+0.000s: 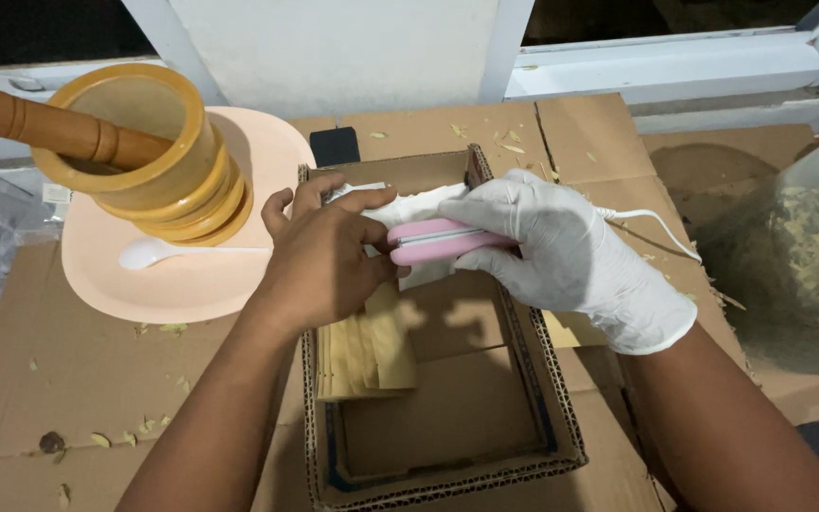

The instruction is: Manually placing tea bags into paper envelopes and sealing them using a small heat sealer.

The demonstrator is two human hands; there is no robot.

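Note:
My right hand (566,251), in a white glove, grips a pink handheld sealer (433,241) with a white cord (651,223) trailing to the right. The sealer's jaws are clamped over the edge of a white sachet (416,206). My bare left hand (324,256) holds that sachet from the left, fingers curled over it. Both hands hover above an open cardboard box (542,379). Inside the box, several yellowish flat packets (367,356) stand in a row against its left wall.
A peach plate (196,284) at the left carries a wooden mortar (144,142) with a pestle (30,118) and a white spoon (158,251). A clear bag of dried leaves (798,256) sits at the right. Leaf crumbs lie scattered on the flattened cardboard (78,379).

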